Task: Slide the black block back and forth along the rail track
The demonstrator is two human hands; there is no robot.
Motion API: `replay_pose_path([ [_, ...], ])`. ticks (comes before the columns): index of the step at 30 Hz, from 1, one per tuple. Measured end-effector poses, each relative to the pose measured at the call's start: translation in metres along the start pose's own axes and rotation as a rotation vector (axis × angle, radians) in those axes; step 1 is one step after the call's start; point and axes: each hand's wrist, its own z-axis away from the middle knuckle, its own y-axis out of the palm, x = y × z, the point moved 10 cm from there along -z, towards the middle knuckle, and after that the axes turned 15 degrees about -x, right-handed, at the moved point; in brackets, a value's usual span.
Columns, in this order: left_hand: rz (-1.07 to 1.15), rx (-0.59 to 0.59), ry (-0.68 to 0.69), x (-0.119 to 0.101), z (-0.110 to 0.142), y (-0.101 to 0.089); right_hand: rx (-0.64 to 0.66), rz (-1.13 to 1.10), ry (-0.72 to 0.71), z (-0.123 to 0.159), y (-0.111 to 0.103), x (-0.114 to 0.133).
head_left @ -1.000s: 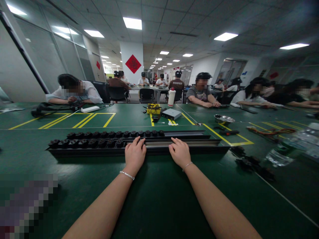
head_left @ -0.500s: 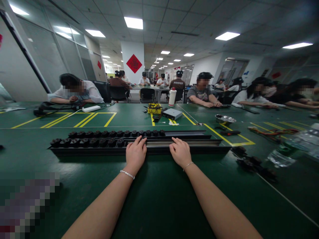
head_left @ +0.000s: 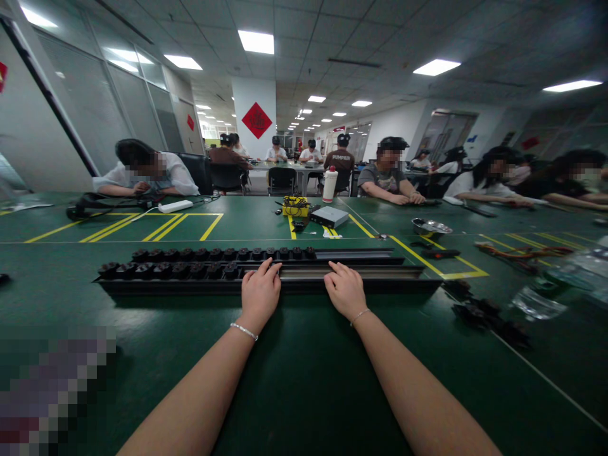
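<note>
A long black rail (head_left: pixel 190 290) lies crosswise in front of me, with a row of black knob-like parts (head_left: pixel 161 271) seated along its left half. Behind it runs a second black rail (head_left: pixel 361 254), carrying a similar row of parts. My left hand (head_left: pixel 260 294) rests on the front rail just right of its last black part, fingers stretched forward. On the same rail, farther right, my right hand (head_left: pixel 345 291) lies with its index finger extended and the others partly bent. Bare channel shows between the two hands. Neither hand visibly holds anything.
Loose black parts (head_left: pixel 489 316) and a clear plastic bottle (head_left: pixel 541 297) lie to the right. Beyond the rails are a metal bowl (head_left: pixel 431 227), a grey box (head_left: pixel 329 216), a yellow block with cables (head_left: pixel 295 206) and a white bottle (head_left: pixel 329 185). Several people sit around the tables.
</note>
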Motion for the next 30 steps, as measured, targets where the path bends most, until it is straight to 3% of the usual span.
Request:
replay_pose_path([
  [30, -0.072, 0.079, 0.036, -0.0097, 0.0096, 0.0076, 0.017, -0.02, 0.0, -0.0004, 0.0006, -0.0006],
])
